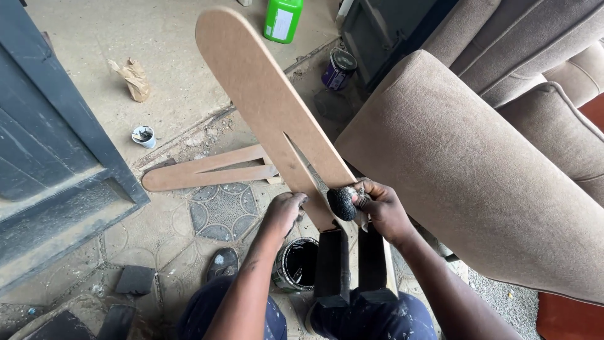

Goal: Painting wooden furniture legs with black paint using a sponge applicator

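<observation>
I hold a long brown board [264,94] with a rounded far end and a slit down its near half; its two near legs are painted black. My left hand [284,211] grips the left edge of the board near the slit. Pressed against the board's right leg is a round black sponge [341,203], with my right hand [379,204] closed on it. An open tin of black paint [297,264] stands on the floor below my left hand.
A second slit board [207,171] lies on the patterned floor. A beige upholstered sofa [465,164] fills the right. A dark door [50,151] stands left. A green jug [282,19], a purple tin [338,68], a small white cup [145,136] and crumpled paper [134,79] lie farther off.
</observation>
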